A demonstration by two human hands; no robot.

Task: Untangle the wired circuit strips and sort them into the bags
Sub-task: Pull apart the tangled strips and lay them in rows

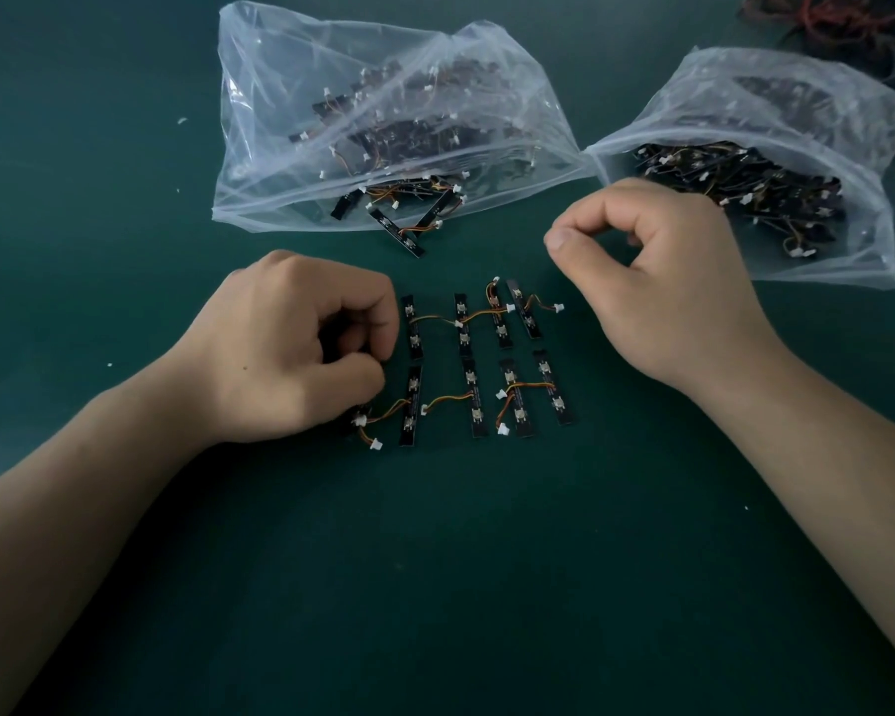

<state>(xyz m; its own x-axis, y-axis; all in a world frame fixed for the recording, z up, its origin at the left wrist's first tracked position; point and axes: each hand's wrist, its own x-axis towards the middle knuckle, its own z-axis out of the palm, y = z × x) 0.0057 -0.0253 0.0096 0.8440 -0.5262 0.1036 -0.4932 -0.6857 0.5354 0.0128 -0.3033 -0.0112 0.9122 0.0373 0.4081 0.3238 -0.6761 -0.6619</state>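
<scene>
Eight strips (474,400) sit in two rows mid-table, one bag (259,147) at 12 o'clock, second bag (858,266) at 2; left hand (301,343) pinches a ninth strip (357,419) at their 9 o'clock end, right hand (657,271) hovers curled on nothing visible, and the overlapping wires (437,403) likely snag and drag neighbours on lift.

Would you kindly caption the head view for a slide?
Black wired circuit strips lie in two rows between left hand and right hand, before two clear plastic bags.

Rows of strips (464,323) lie on the table (435,586) before the left bag (383,121) and right bag (776,147).
</scene>
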